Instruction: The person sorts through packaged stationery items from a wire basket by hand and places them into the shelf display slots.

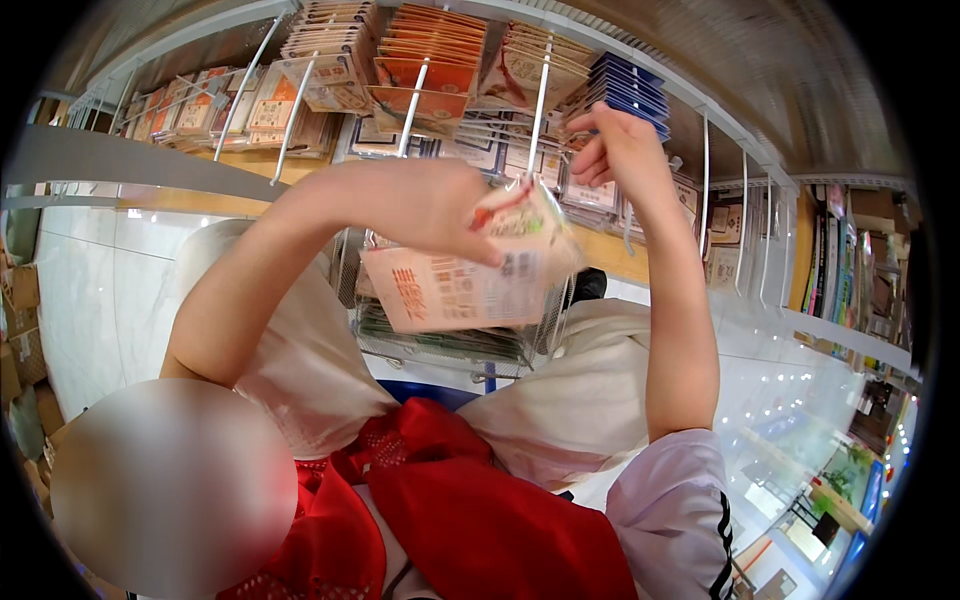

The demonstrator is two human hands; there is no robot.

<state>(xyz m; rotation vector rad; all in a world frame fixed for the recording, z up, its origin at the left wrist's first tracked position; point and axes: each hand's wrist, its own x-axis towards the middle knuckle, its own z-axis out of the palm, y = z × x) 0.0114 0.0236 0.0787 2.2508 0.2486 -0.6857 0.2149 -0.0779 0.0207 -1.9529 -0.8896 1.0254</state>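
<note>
My left hand (pixel 440 205) is closed on a flat packet in clear wrap (pixel 450 290). Its face is cream with orange and dark print, and red and green show near its top. Motion smears both this hand and the packet, which hang over a wire basket (pixel 545 340). Farther right, my right hand (pixel 625 150) is raised beside a row of dark blue packets (pixel 630 90). Its fingers are apart and slightly bent, with no object visible in them. Close by the packet is the end of a white display hook (pixel 540 110).
Orange packets (pixel 425 70) and cream packets (pixel 330 50) hang in rows from other white hooks (pixel 298 120). Several more lie on the wooden shelf (pixel 620 255) behind. Dark green packets (pixel 450 340) sit in the basket. At right stands a rack of thin upright items (pixel 825 250).
</note>
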